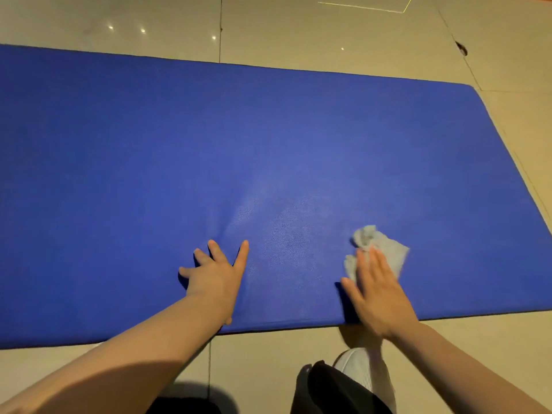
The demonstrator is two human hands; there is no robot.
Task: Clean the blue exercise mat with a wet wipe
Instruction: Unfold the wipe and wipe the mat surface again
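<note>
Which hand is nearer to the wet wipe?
Right. The right hand presses flat on the wet wipe; the left hand rests on the blue mat, apart from it.

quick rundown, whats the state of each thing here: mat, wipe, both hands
blue exercise mat: unrolled flat on the tiled floor, a paler, sheeny patch between the hands
wet wipe: crumpled, lying on the mat under the right hand's fingers
left hand: fingers spread and straight, resting flat on the mat, holding nothing
right hand: fingers straight, pressing the wipe onto the mat
</note>
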